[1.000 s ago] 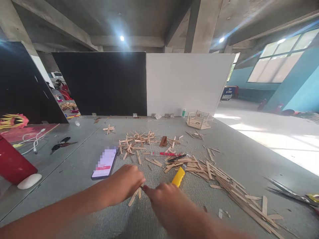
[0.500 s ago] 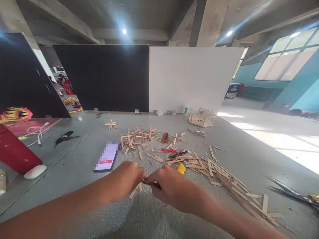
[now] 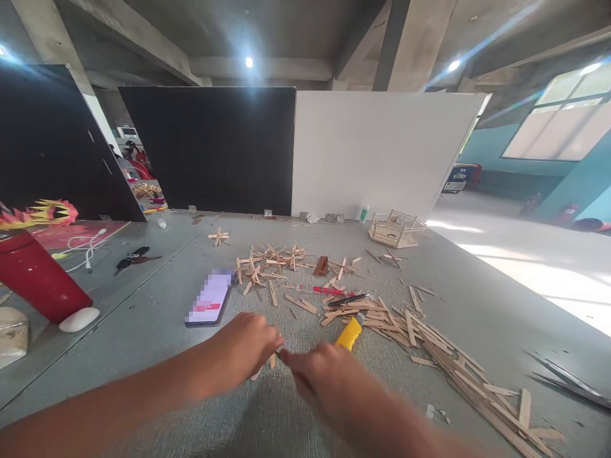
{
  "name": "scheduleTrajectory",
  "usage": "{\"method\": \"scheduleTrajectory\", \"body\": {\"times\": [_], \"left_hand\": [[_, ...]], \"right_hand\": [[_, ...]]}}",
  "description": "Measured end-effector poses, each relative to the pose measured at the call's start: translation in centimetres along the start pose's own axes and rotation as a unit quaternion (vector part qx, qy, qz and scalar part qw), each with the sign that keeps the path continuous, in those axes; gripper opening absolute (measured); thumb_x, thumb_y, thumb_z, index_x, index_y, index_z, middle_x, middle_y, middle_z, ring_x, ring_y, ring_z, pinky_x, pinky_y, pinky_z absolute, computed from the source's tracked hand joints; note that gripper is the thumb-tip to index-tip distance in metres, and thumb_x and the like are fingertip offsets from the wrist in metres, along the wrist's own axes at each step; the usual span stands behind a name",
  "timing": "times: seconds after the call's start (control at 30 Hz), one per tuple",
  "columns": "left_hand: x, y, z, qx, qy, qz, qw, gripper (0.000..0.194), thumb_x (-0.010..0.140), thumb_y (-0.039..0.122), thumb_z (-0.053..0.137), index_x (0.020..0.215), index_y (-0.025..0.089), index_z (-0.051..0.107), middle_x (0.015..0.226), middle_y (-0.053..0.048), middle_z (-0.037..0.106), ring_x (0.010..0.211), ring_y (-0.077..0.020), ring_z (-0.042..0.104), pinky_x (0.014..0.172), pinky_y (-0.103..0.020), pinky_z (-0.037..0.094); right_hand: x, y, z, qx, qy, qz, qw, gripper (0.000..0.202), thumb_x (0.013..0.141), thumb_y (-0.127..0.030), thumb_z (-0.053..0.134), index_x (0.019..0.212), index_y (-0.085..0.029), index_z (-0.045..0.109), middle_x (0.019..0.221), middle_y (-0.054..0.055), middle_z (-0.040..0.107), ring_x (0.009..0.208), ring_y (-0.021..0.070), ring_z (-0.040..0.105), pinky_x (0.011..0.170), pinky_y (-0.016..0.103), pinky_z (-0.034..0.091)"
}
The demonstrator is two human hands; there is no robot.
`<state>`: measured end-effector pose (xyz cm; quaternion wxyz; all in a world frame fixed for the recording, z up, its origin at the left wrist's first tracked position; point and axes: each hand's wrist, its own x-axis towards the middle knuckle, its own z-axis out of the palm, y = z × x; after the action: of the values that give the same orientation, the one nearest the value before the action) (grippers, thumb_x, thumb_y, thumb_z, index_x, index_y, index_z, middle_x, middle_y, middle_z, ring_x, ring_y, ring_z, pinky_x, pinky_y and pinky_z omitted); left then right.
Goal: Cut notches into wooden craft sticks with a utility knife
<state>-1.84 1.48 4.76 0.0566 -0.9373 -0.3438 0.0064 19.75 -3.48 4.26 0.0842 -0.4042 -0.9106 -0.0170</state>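
My left hand (image 3: 251,346) is closed, its fingertips pinched on something small and dark that I cannot make out. Touching or almost touching it, my right hand (image 3: 324,375) is blurred, with its index finger pointing at the left fingertips and the other fingers curled under. What the right hand holds, if anything, is hidden. A yellow cutter (image 3: 350,333) lies just beyond the right hand. Short wooden sticks (image 3: 272,361) show on the table behind the fingertips. A phone (image 3: 210,299) rests beyond my left forearm.
Loose wooden sticks (image 3: 449,353) spread to the right, near scissors (image 3: 568,378). Small stick pieces (image 3: 272,257), a red pen (image 3: 331,291) and a stick frame (image 3: 396,230) lie farther back. A red bottle (image 3: 42,277) and white stone (image 3: 79,320) are left.
The view has shifted, so the table items appear farther right. My right hand has moved slightly down and right, uncovering more of the yellow cutter; my left hand keeps its pinch.
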Motion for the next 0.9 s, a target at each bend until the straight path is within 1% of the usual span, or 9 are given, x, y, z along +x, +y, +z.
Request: {"method": "scheduleTrajectory", "body": {"times": [0.03, 0.1, 0.17, 0.23, 0.33, 0.43, 0.67, 0.8, 0.9], "left_hand": [[-0.1, 0.0, -0.2, -0.005, -0.001, -0.005, 1.000, 0.034, 0.104, 0.017, 0.052, 0.072, 0.020, 0.064, 0.057, 0.001, 0.061, 0.045, -0.0161, 0.054, 0.046, -0.032, 0.021], [0.0, 0.0, -0.7, -0.010, -0.002, -0.011, 1.000, 0.035, 0.104, 0.018, 0.053, 0.071, 0.020, 0.063, 0.057, 0.001, 0.060, 0.045, -0.0158, 0.053, 0.046, -0.031, 0.022], [0.1, -0.1, -1.0, -0.010, -0.002, -0.013, 1.000, 0.034, 0.104, 0.016, 0.053, 0.072, 0.019, 0.064, 0.060, -0.001, 0.061, 0.048, -0.0168, 0.056, 0.048, -0.031, 0.025], [0.4, -0.2, -1.1, -0.007, -0.002, -0.009, 1.000, 0.031, 0.103, 0.013, 0.054, 0.075, 0.018, 0.065, 0.065, -0.001, 0.063, 0.054, -0.0180, 0.059, 0.051, -0.031, 0.028], [0.6, -0.2, -1.2, -0.005, -0.008, -0.001, 1.000, 0.026, 0.100, 0.010, 0.057, 0.077, 0.018, 0.067, 0.067, -0.001, 0.065, 0.057, -0.0178, 0.059, 0.053, -0.031, 0.029], [0.6, -0.2, -1.3, -0.005, -0.008, -0.013, 1.000, 0.035, 0.106, 0.014, 0.052, 0.073, 0.018, 0.065, 0.061, 0.000, 0.060, 0.051, -0.0161, 0.052, 0.051, -0.031, 0.026], [0.1, -0.4, -0.6, -0.007, -0.016, 0.000, 1.000, 0.031, 0.102, 0.009, 0.053, 0.074, 0.018, 0.065, 0.068, -0.001, 0.063, 0.054, -0.0174, 0.056, 0.053, -0.032, 0.027], [0.0, 0.3, -0.5, -0.023, -0.016, -0.005, 1.000, 0.028, 0.100, 0.011, 0.054, 0.075, 0.019, 0.064, 0.061, 0.001, 0.059, 0.049, -0.0166, 0.056, 0.049, -0.031, 0.024], [0.3, 1.0, -0.7, -0.033, -0.025, -0.007, 0.999, 0.025, 0.097, 0.011, 0.058, 0.075, 0.019, 0.063, 0.058, 0.002, 0.057, 0.045, -0.0158, 0.053, 0.048, -0.031, 0.023]], "right_hand": [[0.4, 0.5, -0.9, 0.018, -0.008, -0.009, 1.000, 0.024, 0.095, -0.009, 0.058, 0.095, -0.023, 0.076, 0.066, -0.001, 0.067, 0.057, 0.0107, 0.061, 0.053, 0.022, 0.033], [0.6, 0.8, -0.9, 0.045, -0.024, 0.002, 0.999, 0.025, 0.095, -0.007, 0.056, 0.093, -0.022, 0.076, 0.071, 0.001, 0.071, 0.059, 0.0119, 0.064, 0.053, 0.024, 0.030], [-0.1, 0.4, 1.1, 0.035, -0.025, 0.008, 0.999, 0.037, 0.087, -0.001, 0.058, 0.118, -0.016, 0.074, 0.072, 0.004, 0.072, 0.057, 0.0156, 0.064, 0.050, 0.027, 0.027], [-1.4, -0.4, 3.9, 0.012, 0.007, -0.027, 1.000, 0.071, 0.077, 0.005, 0.056, 0.147, -0.007, 0.054, 0.080, 0.005, 0.073, 0.057, 0.0171, 0.064, 0.050, 0.029, 0.028], [-2.9, -1.2, 7.1, -0.043, 0.089, -0.044, 0.994, 0.086, 0.074, 0.008, 0.051, 0.157, -0.002, 0.033, 0.087, 0.006, 0.072, 0.055, 0.0170, 0.061, 0.048, 0.031, 0.029], [-3.4, -1.3, 8.0, -0.057, 0.093, -0.043, 0.993, 0.084, 0.076, 0.010, 0.050, 0.157, -0.001, 0.031, 0.084, 0.003, 0.070, 0.052, 0.0160, 0.059, 0.047, 0.033, 0.029], [-2.2, -0.5, 6.0, 0.007, 0.030, -0.026, 0.999, 0.081, 0.078, 0.010, 0.052, 0.157, -0.006, 0.042, 0.081, 0.003, 0.073, 0.054, 0.0143, 0.061, 0.049, 0.029, 0.033], [-1.0, 0.3, 2.4, 0.062, -0.013, -0.015, 0.998, 0.051, 0.088, -0.002, 0.059, 0.137, -0.013, 0.067, 0.070, 0.004, 0.073, 0.054, 0.0149, 0.064, 0.047, 0.026, 0.031], [-0.2, 0.3, 0.4, 0.012, 0.000, -0.018, 1.000, 0.037, 0.087, -0.006, 0.062, 0.121, -0.015, 0.075, 0.066, 0.005, 0.071, 0.054, 0.0154, 0.065, 0.047, 0.025, 0.032]]}}
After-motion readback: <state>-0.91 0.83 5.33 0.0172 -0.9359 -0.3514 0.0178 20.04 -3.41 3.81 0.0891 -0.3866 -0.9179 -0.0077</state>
